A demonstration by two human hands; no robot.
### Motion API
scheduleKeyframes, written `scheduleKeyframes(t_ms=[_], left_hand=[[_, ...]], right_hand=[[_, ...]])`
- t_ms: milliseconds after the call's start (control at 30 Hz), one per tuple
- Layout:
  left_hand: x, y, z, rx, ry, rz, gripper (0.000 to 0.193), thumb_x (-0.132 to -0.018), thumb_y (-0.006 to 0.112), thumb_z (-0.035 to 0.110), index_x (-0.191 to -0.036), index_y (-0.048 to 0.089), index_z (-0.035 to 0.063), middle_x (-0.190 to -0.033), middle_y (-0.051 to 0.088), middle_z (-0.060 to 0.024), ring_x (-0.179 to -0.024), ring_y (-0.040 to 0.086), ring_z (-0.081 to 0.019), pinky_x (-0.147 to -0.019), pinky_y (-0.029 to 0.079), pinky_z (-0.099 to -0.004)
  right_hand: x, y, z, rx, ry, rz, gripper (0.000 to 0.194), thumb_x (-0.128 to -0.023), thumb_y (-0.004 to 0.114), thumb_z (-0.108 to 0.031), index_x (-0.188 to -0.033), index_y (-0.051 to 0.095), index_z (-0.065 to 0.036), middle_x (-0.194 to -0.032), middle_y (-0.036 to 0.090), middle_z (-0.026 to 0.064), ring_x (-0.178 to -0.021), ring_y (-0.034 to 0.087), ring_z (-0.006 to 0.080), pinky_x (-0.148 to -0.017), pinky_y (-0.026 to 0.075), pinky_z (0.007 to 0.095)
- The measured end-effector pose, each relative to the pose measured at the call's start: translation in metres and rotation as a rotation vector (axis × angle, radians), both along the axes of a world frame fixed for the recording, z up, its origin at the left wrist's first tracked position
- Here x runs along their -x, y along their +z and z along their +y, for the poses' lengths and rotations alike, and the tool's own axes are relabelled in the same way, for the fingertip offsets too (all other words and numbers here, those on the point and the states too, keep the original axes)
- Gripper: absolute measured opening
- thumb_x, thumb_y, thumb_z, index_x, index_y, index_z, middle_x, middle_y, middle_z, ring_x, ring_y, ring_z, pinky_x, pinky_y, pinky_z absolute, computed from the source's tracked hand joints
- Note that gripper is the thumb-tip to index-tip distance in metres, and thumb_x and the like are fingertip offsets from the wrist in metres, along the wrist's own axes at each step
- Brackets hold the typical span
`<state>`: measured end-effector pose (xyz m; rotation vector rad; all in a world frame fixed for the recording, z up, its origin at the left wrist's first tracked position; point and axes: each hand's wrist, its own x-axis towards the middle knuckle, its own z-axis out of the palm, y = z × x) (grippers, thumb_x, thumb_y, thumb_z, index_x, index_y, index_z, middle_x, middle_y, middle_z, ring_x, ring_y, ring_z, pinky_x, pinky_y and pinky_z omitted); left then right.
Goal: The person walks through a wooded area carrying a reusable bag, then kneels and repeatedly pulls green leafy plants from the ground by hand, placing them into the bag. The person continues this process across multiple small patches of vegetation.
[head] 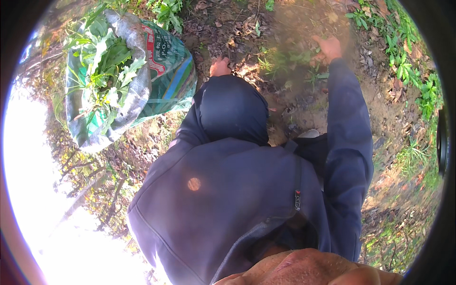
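Observation:
My right hand [327, 49] reaches down to low green weeds [302, 58] growing in the soil. Its thumb stands out to the left and the other fingers curl beside the leaves; blur hides whether they grip any. Past my bent left knee [233, 107], my left hand [220, 66] is low over dark soil and dry leaves [245, 46], its fingertips hard to make out. To its left lies a green woven plastic sack [171, 67] bearing printed writing. Its pale rolled rim [137, 42] is spread wide, and jagged green leaves [103, 64] fill the mouth.
Leafy plants [402, 64] grow along the right side, with a grass tuft [413, 153] lower down. Another green plant [167, 14] stands just behind the sack. Thin branches [110, 203] and glaring light occupy the lower left. Part of a pale shoe [309, 134] shows beneath me.

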<state>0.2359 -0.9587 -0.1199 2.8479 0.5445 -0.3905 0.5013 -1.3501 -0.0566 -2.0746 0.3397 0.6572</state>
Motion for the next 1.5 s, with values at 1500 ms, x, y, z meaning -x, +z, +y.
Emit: scheduleKeyframes(t_ms=[1500], left_hand=[[-0.197, 0.053, -0.094, 0.137, -0.657, -0.134, 0.053, -0.075, 0.08, 0.013, -0.126, 0.068, 0.0109, -0.116, 0.067, -0.0147, -0.104, 0.066, -0.039, -0.091, 0.055, -0.047]], right_hand=[[0.057, 0.002, -0.021, 0.051, -0.077, 0.102, 0.062, -0.08, 0.088, -0.037, -0.121, 0.062, 0.002, -0.105, 0.074, 0.016, -0.088, 0.074, 0.0283, -0.082, 0.059, 0.0438]])
